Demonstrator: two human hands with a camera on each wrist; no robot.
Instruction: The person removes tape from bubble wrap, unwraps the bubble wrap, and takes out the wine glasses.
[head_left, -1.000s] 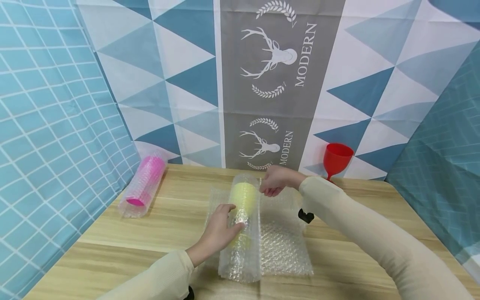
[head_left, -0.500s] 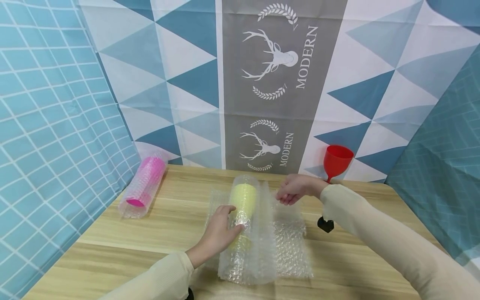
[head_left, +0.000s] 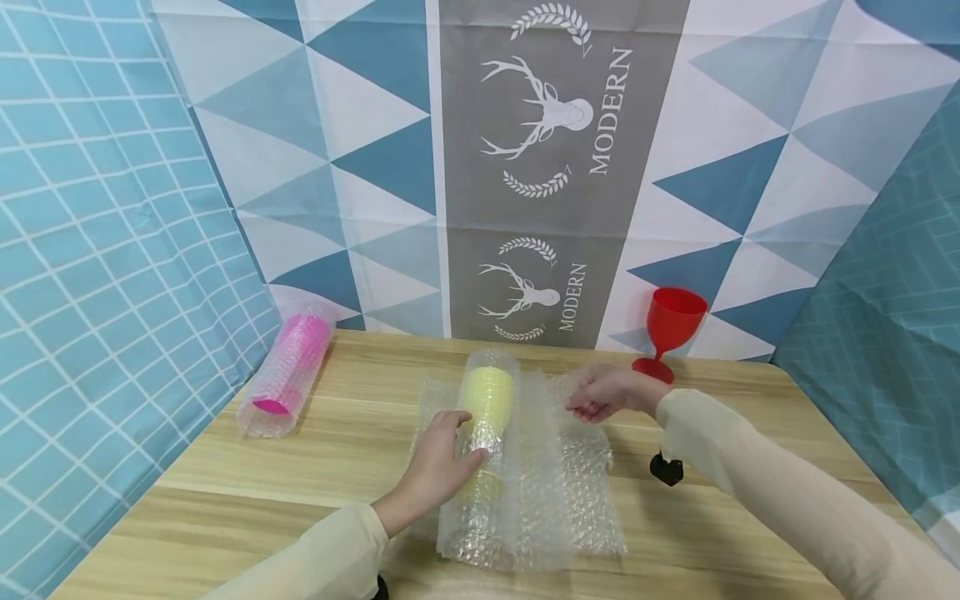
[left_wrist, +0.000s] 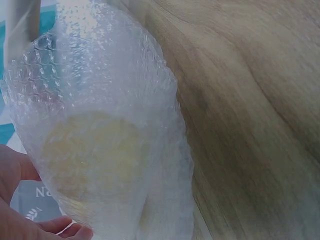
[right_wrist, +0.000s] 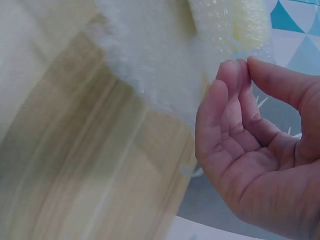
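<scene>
A yellow cup (head_left: 489, 398) lies inside a roll of clear bubble wrap (head_left: 474, 542) on the table, its outline blurred by the layers. My left hand (head_left: 433, 467) holds the roll from the left side, thumb and fingers curved round it. In the left wrist view, the cup's round yellow end (left_wrist: 95, 155) shows through the wrap. My right hand (head_left: 611, 392) is at the loose right edge of the wrap, thumb and fingertips pinched together there. The right wrist view shows those fingertips (right_wrist: 229, 72) right against the bubble wrap (right_wrist: 150, 65).
A pink cup in bubble wrap (head_left: 292, 367) lies at the back left. Behind my right hand, a red goblet (head_left: 675, 321) stands upright near the back edge. More bubble wrap (head_left: 596, 500) lies flat under the roll on the wooden table (head_left: 300, 475). Patterned cloth walls (head_left: 390, 183) surround the table.
My right hand has moved right and slightly nearer, and the wrap's loose edge has spread rightward with it. The red goblet's base has come into view. My left hand has stayed on the roll.
</scene>
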